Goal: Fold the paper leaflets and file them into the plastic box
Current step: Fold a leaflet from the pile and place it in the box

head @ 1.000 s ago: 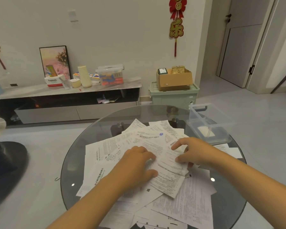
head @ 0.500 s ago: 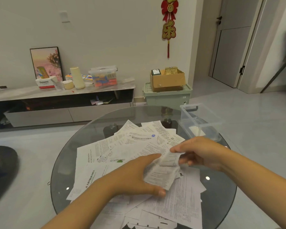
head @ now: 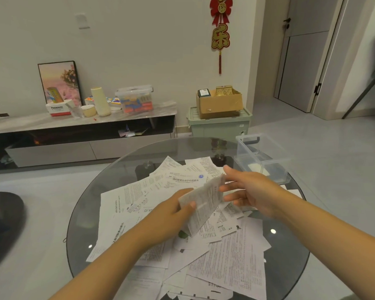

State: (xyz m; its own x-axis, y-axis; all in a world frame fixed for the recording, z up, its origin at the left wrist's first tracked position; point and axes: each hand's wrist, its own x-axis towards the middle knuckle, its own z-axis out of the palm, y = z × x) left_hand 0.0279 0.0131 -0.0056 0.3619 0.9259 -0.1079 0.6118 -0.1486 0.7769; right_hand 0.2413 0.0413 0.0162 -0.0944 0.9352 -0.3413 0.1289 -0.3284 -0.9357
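Right now the leaflet I am working on is lifted off the heap and tilted, its long side running from low near my left hand up toward my right. My left hand pinches its lower left edge, thumb on the printed face toward me and the other fingers hidden behind the sheet. My right hand is at the sheet's upper right end, fingers loosely spread and fairly straight; the forefinger reaches over the top corner and the lower fingers lie just beside the paper's right edge, but whether they truly press on it I cannot tell, because the hand is blurred. The sheet bows a little between my two hands.

Under it lies the pile of leaflets, unfolded printed pages overlapping every which way, spread from the middle of the table toward my side. They rest on the round glass table, whose bare rim shows at the left and at the right.

Beyond my right hand, at the far right of the tabletop, stands the plastic box, clear and open-topped, with something pale lying flat on its bottom. It is near my right hand but apart from it, and well apart from the leaflet I hold.

Farther off, on the floor by the wall, a cardboard box sits on a green storage bin, and a low TV stand runs along the left.
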